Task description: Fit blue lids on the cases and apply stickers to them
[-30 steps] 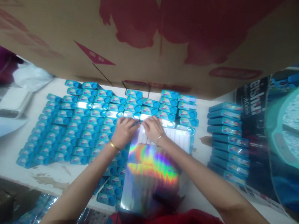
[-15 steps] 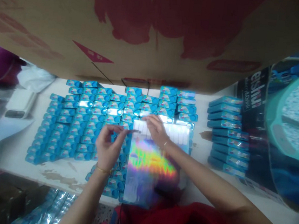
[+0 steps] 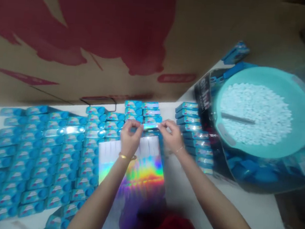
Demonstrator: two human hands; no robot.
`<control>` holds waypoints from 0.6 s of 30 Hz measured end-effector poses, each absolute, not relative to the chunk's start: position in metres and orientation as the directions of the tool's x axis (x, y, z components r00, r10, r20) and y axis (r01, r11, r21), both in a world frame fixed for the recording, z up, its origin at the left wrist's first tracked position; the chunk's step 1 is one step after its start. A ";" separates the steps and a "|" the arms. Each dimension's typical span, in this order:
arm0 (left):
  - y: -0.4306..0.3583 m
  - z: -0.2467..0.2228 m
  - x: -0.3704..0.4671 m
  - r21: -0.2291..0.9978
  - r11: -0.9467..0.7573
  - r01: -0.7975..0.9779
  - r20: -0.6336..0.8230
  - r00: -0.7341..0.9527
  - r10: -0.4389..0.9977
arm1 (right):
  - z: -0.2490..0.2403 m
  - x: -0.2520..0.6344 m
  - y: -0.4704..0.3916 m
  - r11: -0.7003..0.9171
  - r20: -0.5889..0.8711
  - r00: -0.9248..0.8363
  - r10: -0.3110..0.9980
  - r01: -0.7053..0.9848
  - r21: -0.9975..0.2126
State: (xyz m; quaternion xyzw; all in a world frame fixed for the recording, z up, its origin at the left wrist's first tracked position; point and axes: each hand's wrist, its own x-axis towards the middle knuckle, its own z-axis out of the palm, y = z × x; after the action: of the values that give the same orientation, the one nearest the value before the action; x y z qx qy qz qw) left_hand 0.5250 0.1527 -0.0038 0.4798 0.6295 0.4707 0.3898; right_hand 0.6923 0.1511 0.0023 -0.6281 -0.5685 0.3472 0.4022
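Note:
My left hand pinches one end of a narrow, shiny sticker strip. Thumb and finger of my right hand are closed on its other end, so the strip is stretched level between them. Just behind it stand the small blue boxes in their rows; whether the strip touches one I cannot tell. Under my wrists lies a rainbow-sheened holographic sticker sheet, with white bands along its far edge.
A large cardboard carton walls off the back. More blue boxes fill the table's left side, and a short stack stands to the right. Beyond it, a turquoise basin holds many small white pieces and a dark stick.
The view has swung right. My right hand has left the sheet and now grips the strip's far end; my left hand has carried the strip forward, away from the sheet.

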 end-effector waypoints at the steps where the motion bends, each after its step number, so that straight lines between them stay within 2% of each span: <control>1: 0.163 -0.007 0.536 0.949 0.056 0.310 0.016 -0.225 0.974 | -0.002 0.703 0.160 -0.023 0.043 0.119 0.992 0.502 -0.865; 3: 0.179 -0.012 0.553 0.892 0.048 0.449 0.056 -0.215 0.975 | -0.013 0.720 0.173 -0.031 0.059 0.131 0.990 0.592 -0.806; 5: 0.189 -0.016 0.565 0.826 0.093 0.556 0.034 -0.214 0.976 | -0.024 0.730 0.182 -0.043 0.057 0.134 0.989 0.645 -0.763; 10: 0.191 -0.026 0.576 0.690 0.138 0.711 0.001 -0.192 0.981 | -0.042 0.737 0.187 -0.064 0.032 0.116 0.993 0.736 -0.674; 15: 0.191 -0.036 0.580 0.608 0.136 0.782 -0.004 -0.168 0.986 | -0.054 0.738 0.187 -0.070 0.009 0.099 0.995 0.761 -0.645; 18: 0.193 -0.037 0.582 0.539 0.138 0.831 -0.008 -0.158 0.987 | -0.066 0.737 0.187 -0.066 -0.008 0.084 0.996 0.717 -0.694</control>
State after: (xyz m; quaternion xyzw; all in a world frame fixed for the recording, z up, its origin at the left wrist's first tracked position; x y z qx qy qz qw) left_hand 0.5822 0.1927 -0.0367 0.6218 0.7311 0.2110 0.1851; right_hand 0.7374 0.1873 -0.0664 -0.6838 -0.6265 0.2560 0.2728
